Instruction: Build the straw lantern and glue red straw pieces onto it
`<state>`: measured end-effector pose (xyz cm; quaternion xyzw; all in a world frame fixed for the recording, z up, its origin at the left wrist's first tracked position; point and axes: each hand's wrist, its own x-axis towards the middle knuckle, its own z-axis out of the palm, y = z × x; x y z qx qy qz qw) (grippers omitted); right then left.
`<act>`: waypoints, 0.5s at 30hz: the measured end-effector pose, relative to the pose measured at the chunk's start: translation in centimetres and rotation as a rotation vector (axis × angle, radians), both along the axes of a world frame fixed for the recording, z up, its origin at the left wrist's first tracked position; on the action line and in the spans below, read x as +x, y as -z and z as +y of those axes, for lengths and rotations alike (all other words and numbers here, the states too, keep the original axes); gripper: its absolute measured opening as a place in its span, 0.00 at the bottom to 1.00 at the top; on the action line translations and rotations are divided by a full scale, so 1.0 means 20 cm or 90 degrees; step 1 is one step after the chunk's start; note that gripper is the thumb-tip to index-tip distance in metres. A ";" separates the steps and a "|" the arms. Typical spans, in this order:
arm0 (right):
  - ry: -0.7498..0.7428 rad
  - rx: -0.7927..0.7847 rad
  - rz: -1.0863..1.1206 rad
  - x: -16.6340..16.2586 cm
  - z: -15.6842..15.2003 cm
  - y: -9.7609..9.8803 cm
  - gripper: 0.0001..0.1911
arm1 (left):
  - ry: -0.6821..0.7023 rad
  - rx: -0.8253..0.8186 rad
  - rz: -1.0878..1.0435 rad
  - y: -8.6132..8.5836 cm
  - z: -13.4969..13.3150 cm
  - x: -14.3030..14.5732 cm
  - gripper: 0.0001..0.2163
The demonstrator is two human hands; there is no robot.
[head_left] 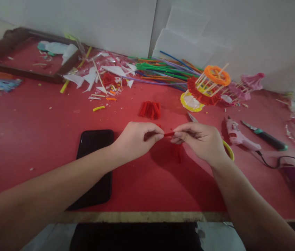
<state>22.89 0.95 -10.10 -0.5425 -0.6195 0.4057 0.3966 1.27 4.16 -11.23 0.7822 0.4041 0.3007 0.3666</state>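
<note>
My left hand [143,139] and my right hand [198,139] meet over the middle of the table. Thumb and fingertips of both pinch a short piece of red pipe cleaner [169,134], one end in each hand. Just beyond my fingers stands a bundle of folded red pieces [150,109]. Under my right hand lie scissors with a yellow handle [228,150]; one blade tip pokes out past the knuckles and the rest is hidden. A loose red strip [179,153] rests on the table below my right fingers.
A black phone [95,143] lies under my left forearm. To the right are a pink glue gun [237,132] with its cord and a utility knife [266,136]. Behind stand a stick-built model [207,87], colored pipe cleaners [163,69], scraps [105,76] and a dark frame [40,75].
</note>
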 end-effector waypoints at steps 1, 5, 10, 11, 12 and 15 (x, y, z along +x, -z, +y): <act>-0.010 0.010 -0.022 0.00 0.00 0.00 0.05 | 0.017 0.017 -0.007 0.01 0.00 0.00 0.06; -0.050 0.097 -0.090 -0.02 -0.02 0.00 0.05 | 0.075 0.139 -0.023 0.02 -0.02 0.00 0.06; -0.005 0.230 -0.178 -0.07 0.00 0.00 0.08 | -0.024 0.072 -0.044 0.00 -0.01 -0.01 0.05; -0.001 0.268 -0.212 -0.08 0.01 0.00 0.10 | -0.081 0.032 -0.093 0.00 0.00 -0.01 0.05; -0.011 0.306 -0.254 -0.09 0.03 0.01 0.12 | -0.139 -0.010 -0.164 0.00 0.02 -0.01 0.05; -0.115 0.370 -0.387 -0.15 0.07 0.03 0.23 | -0.274 -0.130 -0.456 0.01 0.09 -0.02 0.06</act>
